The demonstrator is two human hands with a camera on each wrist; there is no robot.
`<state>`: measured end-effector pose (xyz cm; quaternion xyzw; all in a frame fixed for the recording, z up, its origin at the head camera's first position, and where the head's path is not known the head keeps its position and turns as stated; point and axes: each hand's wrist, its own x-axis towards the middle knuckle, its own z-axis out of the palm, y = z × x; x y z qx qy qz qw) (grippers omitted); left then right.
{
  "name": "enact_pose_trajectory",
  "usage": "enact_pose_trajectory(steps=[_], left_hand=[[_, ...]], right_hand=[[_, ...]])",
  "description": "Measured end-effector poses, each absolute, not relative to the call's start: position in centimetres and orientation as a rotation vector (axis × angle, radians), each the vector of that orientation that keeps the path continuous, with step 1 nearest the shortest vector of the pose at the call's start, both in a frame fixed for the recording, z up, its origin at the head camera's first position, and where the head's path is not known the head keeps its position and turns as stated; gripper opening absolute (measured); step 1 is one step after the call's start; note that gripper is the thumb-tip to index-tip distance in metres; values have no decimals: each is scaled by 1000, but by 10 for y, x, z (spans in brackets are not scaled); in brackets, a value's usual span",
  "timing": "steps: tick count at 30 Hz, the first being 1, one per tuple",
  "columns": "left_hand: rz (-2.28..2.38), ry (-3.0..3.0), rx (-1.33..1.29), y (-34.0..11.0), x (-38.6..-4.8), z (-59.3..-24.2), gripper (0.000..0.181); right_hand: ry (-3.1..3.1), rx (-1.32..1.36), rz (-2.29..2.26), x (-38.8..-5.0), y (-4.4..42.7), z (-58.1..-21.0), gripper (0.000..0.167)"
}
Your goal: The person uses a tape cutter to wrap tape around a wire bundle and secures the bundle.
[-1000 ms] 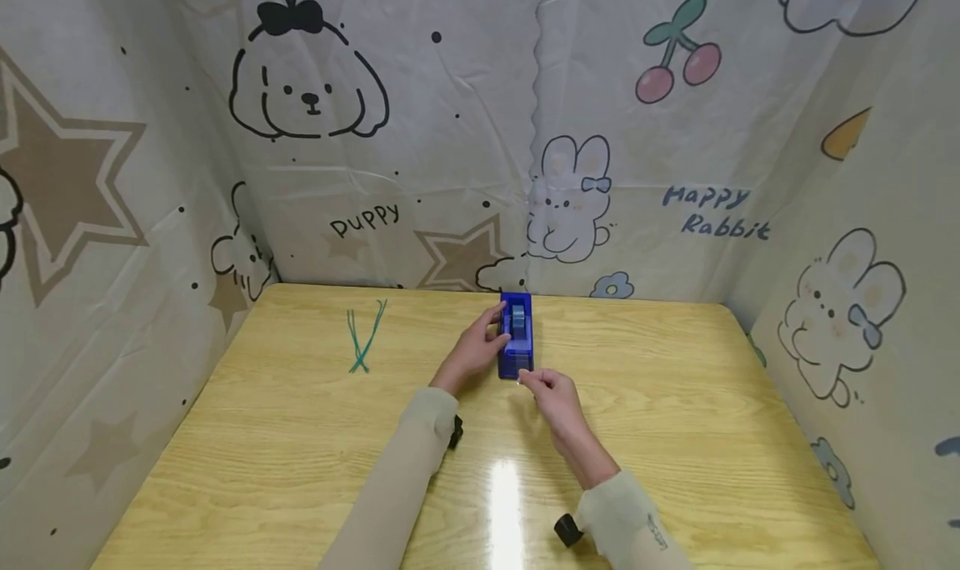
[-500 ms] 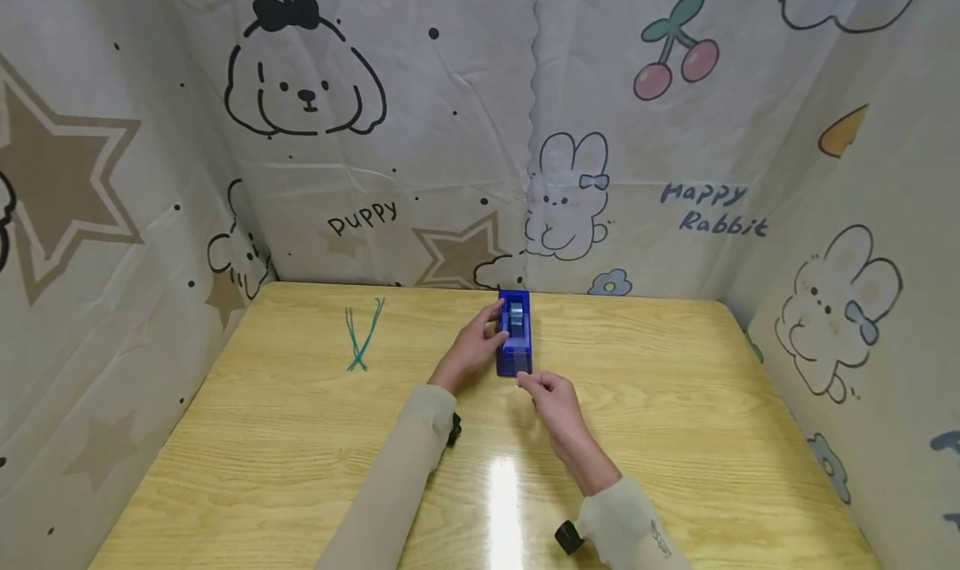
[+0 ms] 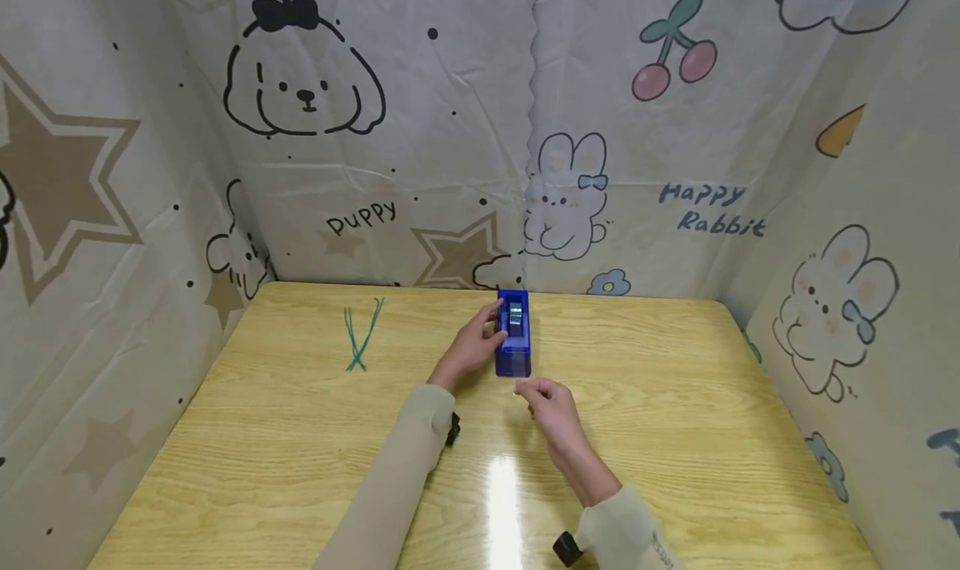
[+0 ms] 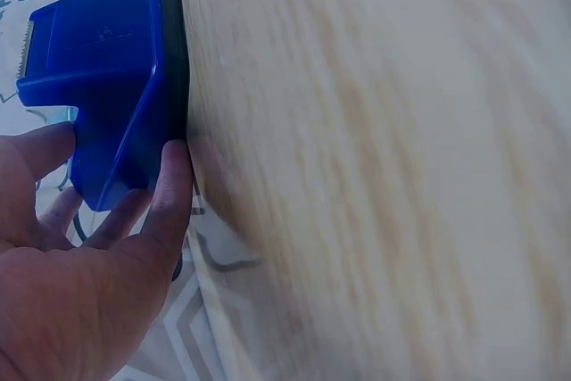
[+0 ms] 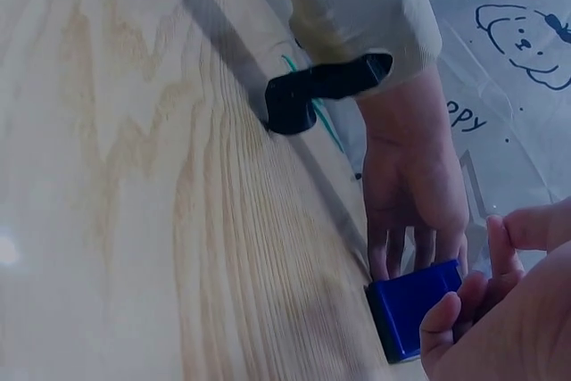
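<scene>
A blue tape dispenser (image 3: 513, 345) stands near the far edge of the table, a roll of clear tape (image 3: 515, 312) in its top. My left hand (image 3: 468, 352) grips it from the left; in the left wrist view the fingers and thumb bend around the dispenser's (image 4: 107, 60) body. Just in front, on the near side, my right hand (image 3: 557, 416) pinches the end of the tape between thumb and forefinger. A short clear strip seems to run from the dispenser to those fingertips, though it is hard to see. In the right wrist view the pinching right hand (image 5: 513, 310) partly covers the dispenser.
Several thin green strands (image 3: 360, 345) lie crossed on the wooden table (image 3: 300, 445), left of the dispenser. A printed cloth (image 3: 450, 78) hangs close behind the table and along its sides. Black wrist cameras (image 3: 567, 548) stick out from the sleeves.
My right hand has moved slightly toward me, away from the dispenser, with the tape end in its pinch. My left hand stays on the dispenser, which has not moved.
</scene>
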<state>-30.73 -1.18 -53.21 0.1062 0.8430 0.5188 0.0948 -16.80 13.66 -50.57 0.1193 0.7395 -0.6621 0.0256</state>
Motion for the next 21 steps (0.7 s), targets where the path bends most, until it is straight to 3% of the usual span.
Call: enact_pose_trajectory(steps=[21], left_hand=[[1505,2517,332,-13,-310,-534,62]], right_hand=[[2280,370,-2051,-151,136,-510,27]])
